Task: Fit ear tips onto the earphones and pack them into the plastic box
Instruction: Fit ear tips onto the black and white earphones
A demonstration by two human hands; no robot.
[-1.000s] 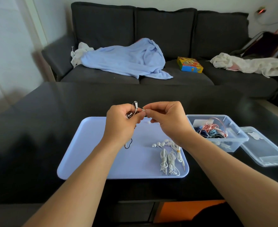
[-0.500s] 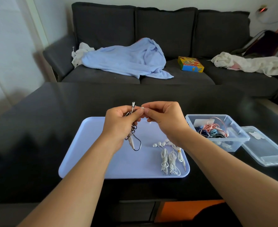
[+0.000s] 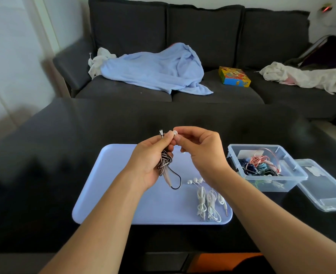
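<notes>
Head view: left hand (image 3: 150, 161) grips a bundled dark earphone (image 3: 164, 162) above the blue tray (image 3: 108, 186). Right hand (image 3: 200, 153) pinches 1 white ear tip (image 3: 175, 132) against its bud. Fitting step, I judge; next calls for seating it, then the plastic box (image 3: 270, 184), open, right of tray.

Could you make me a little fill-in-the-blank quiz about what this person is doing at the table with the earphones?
1. The left hand grips a bundled dark ____.
2. The right hand pinches a small white ____.
3. The white earphones lie on the lilac ____.
4. The clear plastic box stands open; its lid lies on its ____ side.

Missing words: earphone cable; ear tip; tray; right
</notes>
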